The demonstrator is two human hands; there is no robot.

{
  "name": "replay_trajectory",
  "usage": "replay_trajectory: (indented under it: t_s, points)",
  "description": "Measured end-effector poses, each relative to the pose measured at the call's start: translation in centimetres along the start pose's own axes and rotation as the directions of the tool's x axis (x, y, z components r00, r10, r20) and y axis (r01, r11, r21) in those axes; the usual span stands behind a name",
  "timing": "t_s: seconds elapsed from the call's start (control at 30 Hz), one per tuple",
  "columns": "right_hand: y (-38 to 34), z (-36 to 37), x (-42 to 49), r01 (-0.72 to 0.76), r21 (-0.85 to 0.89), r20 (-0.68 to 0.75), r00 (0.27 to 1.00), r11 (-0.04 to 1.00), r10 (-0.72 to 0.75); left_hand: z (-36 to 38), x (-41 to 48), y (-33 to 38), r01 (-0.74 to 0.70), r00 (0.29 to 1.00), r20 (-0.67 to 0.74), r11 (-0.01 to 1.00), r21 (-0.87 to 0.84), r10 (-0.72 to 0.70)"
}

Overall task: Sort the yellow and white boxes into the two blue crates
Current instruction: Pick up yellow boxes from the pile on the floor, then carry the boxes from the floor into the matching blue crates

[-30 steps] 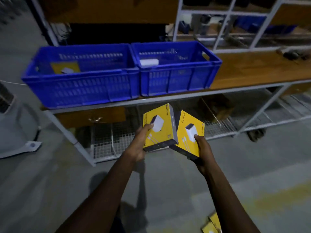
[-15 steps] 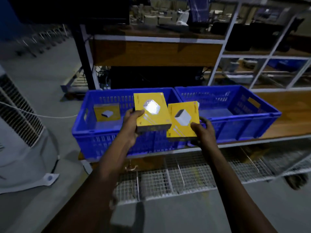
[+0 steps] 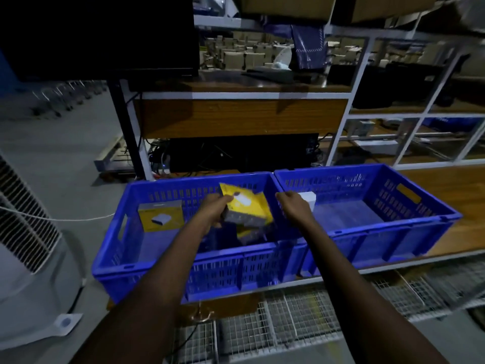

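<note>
**Current state**

The left hand (image 3: 215,210) is held above the left blue crate (image 3: 144,279). A yellow box (image 3: 249,206) is gripped at its left edge, with the fingers curled round that edge. The right hand (image 3: 294,210) is positioned over the wall shared with the right blue crate (image 3: 393,240). Its fingers are loosely bent downward and nothing is seen in its grasp.

**Location of items**

- The held yellow box is suspended over the right half of the left crate, clear of the floor of the crate.
- A second yellow box (image 3: 244,233), blurred, is seen directly below it, low inside the same crate.
- A third yellow box (image 3: 160,215) is propped against the far wall at the left end of that crate.
- A white box (image 3: 309,199) is located in the right crate, just beyond the right hand.

**Relation governing the next move**

The held box extends to the right of the gripping hand. It is tilted, with the far edge raised and the printed face turned upward. The destination lies straight below, so only a release or a short lowering is judged to be required. The left hand is the nearer one and the right hand is not needed. Because the second box lies underneath, an uneven landing is to be expected
</note>
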State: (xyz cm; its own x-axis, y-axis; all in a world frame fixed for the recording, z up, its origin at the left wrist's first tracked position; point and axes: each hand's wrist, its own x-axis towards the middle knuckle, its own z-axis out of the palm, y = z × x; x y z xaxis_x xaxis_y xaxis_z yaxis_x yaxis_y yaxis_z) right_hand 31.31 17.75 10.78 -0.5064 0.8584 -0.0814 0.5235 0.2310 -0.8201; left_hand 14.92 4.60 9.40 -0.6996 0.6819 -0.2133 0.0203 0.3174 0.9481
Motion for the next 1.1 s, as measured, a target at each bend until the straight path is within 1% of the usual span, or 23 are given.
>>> replay_trajectory:
  t_s: [0.03, 0.07, 0.13, 0.17, 0.23, 0.3, 0.37, 0.47, 0.53, 0.6, 0.67, 0.77, 0.87, 1.0, 1.1]
  points:
    - [0.3, -0.6, 0.1, 0.01, -0.06, -0.022, 1.0, 0.998, -0.011, 0.2, 0.2, -0.3, -0.014, 1.0, 0.012, 0.988, 0.156, 0.012]
    - [0.8, -1.1, 0.2, 0.019, -0.079, -0.048, 0.999, 0.997, -0.023, 0.5, 0.3, -0.6, -0.05, 0.999, 0.025, 0.951, 0.304, 0.044]
    - [2.2, -2.2, 0.1, 0.033, -0.103, -0.108, 0.993, 0.994, -0.044, 1.4, 0.7, -1.1, -0.137, 0.99, 0.057, 0.84, 0.525, 0.126]
    - [3.0, -2.6, -0.3, 0.052, -0.125, -0.126, 0.99, 0.991, -0.067, 2.0, 0.8, -1.3, -0.171, 0.984, 0.061, 0.787, 0.593, 0.168]
    - [4.5, -3.1, -1.0, 0.102, -0.173, -0.132, 0.983, 0.98, -0.126, 3.6, 0.1, -1.1, -0.266, 0.956, 0.09, 0.69, 0.673, 0.281]
    - [5.7, -3.5, -1.8, 0.137, -0.23, -0.126, 0.977, 0.963, -0.169, 5.5, -1.2, -0.5, -0.365, 0.917, 0.169, 0.587, 0.722, 0.362]
    - [6.6, -4.0, -2.8, 0.15, -0.303, -0.138, 0.97, 0.941, -0.2, 7.4, -2.7, -0.1, -0.434, 0.883, 0.25, 0.487, 0.758, 0.398]
    - [8.3, -4.4, -4.5, 0.129, -0.4, -0.173, 0.962, 0.908, -0.213, 9.8, -5.3, -0.1, -0.509, 0.83, 0.322, 0.38, 0.772, 0.455]
    - [10.0, -4.4, -6.1, 0.08, -0.47, -0.202, 0.96, 0.879, -0.196, 11.2, -7.5, -0.6, -0.589, 0.769, 0.387, 0.327, 0.74, 0.509]
    - [11.9, -4.4, -8.1, 0.023, -0.493, -0.242, 0.957, 0.87, -0.162, 12.5, -9.0, -1.9, -0.658, 0.72, 0.455, 0.305, 0.689, 0.525]
    - [14.2, -4.3, -10.4, -0.036, -0.481, -0.272, 0.956, 0.876, -0.11, 14.0, -10.0, -3.6, -0.702, 0.692, 0.505, 0.316, 0.639, 0.515]
    - [18.3, -4.3, -14.3, -0.14, -0.473, -0.276, 0.961, 0.87, 0.005, 16.9, -12.1, -6.1, -0.736, 0.671, 0.584, 0.31, 0.602, 0.458]
    - [21.5, -5.5, -19.1, -0.236, -0.461, -0.294, 0.95, 0.856, 0.104, 20.5, -15.0, -8.0, -0.769, 0.638, 0.66, 0.302, 0.563, 0.395]
    - [25.5, -8.4, -25.0, -0.355, -0.42, -0.396, 0.9, 0.835, 0.183, 25.7, -19.5, -9.7, -0.829, 0.557, 0.769, 0.259, 0.496, 0.314]
    - [29.5, -10.9, -28.9, -0.432, -0.364, -0.434, 0.863, 0.825, 0.26, 29.9, -23.2, -10.8, -0.864, 0.5, 0.829, 0.214, 0.456, 0.25]
